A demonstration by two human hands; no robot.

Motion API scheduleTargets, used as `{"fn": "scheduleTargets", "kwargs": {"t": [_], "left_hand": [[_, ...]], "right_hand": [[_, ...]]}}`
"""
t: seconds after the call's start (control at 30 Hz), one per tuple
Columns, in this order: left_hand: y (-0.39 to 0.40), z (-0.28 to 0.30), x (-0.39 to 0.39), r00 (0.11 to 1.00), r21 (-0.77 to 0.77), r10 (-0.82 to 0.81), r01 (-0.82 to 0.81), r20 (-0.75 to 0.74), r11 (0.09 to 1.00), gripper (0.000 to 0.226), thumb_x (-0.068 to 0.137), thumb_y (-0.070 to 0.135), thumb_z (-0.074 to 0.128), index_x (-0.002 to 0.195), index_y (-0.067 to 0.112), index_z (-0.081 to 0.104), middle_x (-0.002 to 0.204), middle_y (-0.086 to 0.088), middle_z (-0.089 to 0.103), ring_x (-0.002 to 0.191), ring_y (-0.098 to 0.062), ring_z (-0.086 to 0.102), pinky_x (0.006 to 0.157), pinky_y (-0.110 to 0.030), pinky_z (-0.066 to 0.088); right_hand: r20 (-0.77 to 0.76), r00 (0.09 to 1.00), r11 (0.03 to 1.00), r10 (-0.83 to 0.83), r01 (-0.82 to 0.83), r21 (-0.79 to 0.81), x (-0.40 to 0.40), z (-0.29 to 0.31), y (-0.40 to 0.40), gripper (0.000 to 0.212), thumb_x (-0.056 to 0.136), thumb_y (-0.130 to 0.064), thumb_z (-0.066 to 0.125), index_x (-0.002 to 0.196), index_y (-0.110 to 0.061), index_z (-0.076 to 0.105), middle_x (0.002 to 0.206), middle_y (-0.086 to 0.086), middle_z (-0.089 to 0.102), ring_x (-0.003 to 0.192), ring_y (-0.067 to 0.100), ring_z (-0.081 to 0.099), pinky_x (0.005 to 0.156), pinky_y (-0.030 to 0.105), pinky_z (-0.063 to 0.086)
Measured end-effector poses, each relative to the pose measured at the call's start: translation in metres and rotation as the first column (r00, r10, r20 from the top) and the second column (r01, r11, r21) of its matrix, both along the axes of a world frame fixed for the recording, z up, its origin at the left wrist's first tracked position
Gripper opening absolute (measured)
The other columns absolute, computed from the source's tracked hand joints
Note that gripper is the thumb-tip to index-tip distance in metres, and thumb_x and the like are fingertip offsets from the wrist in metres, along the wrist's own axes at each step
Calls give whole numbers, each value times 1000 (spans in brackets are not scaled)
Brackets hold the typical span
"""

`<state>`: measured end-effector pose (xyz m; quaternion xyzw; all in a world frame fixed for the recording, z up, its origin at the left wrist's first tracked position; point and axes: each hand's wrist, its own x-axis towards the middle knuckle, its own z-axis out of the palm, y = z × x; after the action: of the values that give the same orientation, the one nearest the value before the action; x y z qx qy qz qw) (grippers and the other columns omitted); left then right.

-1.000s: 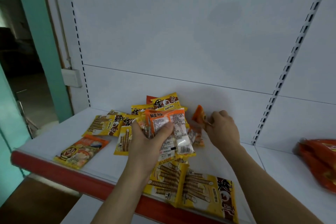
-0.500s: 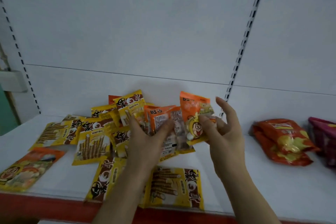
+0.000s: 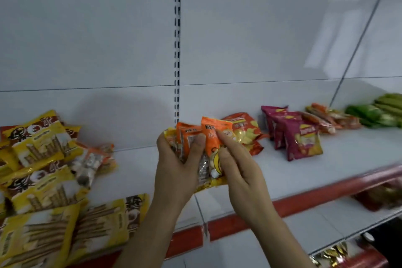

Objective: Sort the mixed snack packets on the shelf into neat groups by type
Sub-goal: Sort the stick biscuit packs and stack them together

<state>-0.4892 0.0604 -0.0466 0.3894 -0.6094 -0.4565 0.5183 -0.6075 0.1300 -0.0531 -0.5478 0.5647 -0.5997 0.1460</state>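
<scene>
Hands: your left hand (image 3: 176,165) and right hand (image 3: 239,167) meet above the shelf (image 3: 326,165), just in front of the slotted upright (image 3: 177,39).
Left grip: clamped on a fanned stack of small orange packets (image 3: 188,137), thumb pressed across their fronts.
Right grip: your fingers (image 3: 224,137) pinch one orange packet (image 3: 214,135) by its right edge, holding it against the front of the stack.
Yellow pile: to your left, yellow wafer-stick packets (image 3: 41,146) lie overlapping on the shelf, some reaching the red front edge (image 3: 326,196).
Stray packet: one more orange-and-clear packet (image 3: 91,161) lies tilted against the right side of the yellow pile.
Red group: red chip bags (image 3: 248,130) lie just behind your right hand.
Magenta group: magenta chip bags (image 3: 298,135) lie right of the red ones, a little apart.
Further right: thin orange packets (image 3: 326,117), then green packets (image 3: 378,111), run toward the back corner; both are blurred.
Below: a lower shelf (image 3: 339,220) shows more packets, too blurred to tell.
</scene>
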Motion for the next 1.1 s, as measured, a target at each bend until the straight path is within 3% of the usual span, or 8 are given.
{"fn": "scheduleTargets", "kwargs": {"t": [0.17, 0.27, 0.4, 0.6, 0.73, 0.8, 0.97, 1.1], "left_hand": [[45, 7, -102, 985, 32, -173, 173, 3, 984, 71, 71, 78, 51, 129, 38, 42, 112, 22, 66, 95, 6, 66, 76, -20, 51], [78, 10, -167, 955, 79, -292, 294, -46, 952, 61, 76, 73, 57, 127, 41, 47, 112, 19, 71, 98, 2, 69, 84, -26, 52], [116, 10, -251, 892, 82, -438, 448, -114, 890, 31, 96, 47, 63, 125, 40, 55, 111, 21, 74, 95, 2, 73, 73, -21, 59], [132, 12, -344, 830, 44, -555, 557, -56, 829, 38, 99, 36, 64, 136, 38, 55, 120, 17, 73, 107, -3, 72, 84, -25, 60], [123, 7, -400, 903, -18, -422, 425, 78, 905, 43, 94, 42, 70, 133, 37, 54, 109, 25, 72, 97, 15, 65, 80, -8, 53], [112, 4, -427, 930, -22, -342, 348, 132, 937, 51, 91, 48, 72, 136, 38, 51, 108, 26, 69, 92, 20, 62, 77, -6, 48], [76, -9, -493, 956, 15, -267, 267, 119, 963, 63, 82, 55, 79, 133, 38, 48, 120, 17, 68, 108, -6, 68, 94, -44, 59], [52, -12, -539, 955, 78, -269, 261, 122, 962, 64, 78, 61, 77, 131, 41, 47, 122, 14, 68, 109, -13, 69, 88, -47, 62]], "right_hand": [[-44, 997, 996, -70, 72, 51, -92, 1, 56, 47, 96, -60, 46, 142, -54, 40, 131, -48, 41, 126, -21, 39, 98, 12, 39], [-52, 985, 984, -165, 168, 56, -158, 1, 95, 55, 91, -60, 49, 144, -50, 41, 136, -35, 47, 124, -15, 45, 97, 16, 42], [-3, 967, 966, -255, 255, 45, -246, -2, 135, 54, 87, -68, 53, 139, -56, 42, 127, -11, 60, 112, 13, 62, 93, 48, 54], [100, 953, 958, -286, 284, 38, -343, -5, 159, 52, 86, -72, 50, 136, -61, 41, 136, -18, 56, 120, 17, 61, 96, 50, 53], [91, 949, 953, -300, 294, 78, -393, -12, 148, 51, 93, -67, 40, 143, -56, 35, 139, -34, 41, 130, -16, 37, 112, 28, 36], [56, 958, 953, -282, 273, 130, -417, -12, 139, 56, 92, -66, 37, 146, -56, 28, 135, -38, 35, 118, -34, 26, 105, 12, 26], [-86, 960, 937, -265, 278, 213, -496, -10, 102, 65, 90, -66, 49, 150, -49, 30, 138, -18, 42, 116, -15, 43, 94, 13, 36], [-172, 942, 920, -287, 321, 225, -553, -10, 73, 66, 88, -63, 62, 147, -46, 39, 133, -16, 49, 110, -10, 53, 83, 12, 46]]}}
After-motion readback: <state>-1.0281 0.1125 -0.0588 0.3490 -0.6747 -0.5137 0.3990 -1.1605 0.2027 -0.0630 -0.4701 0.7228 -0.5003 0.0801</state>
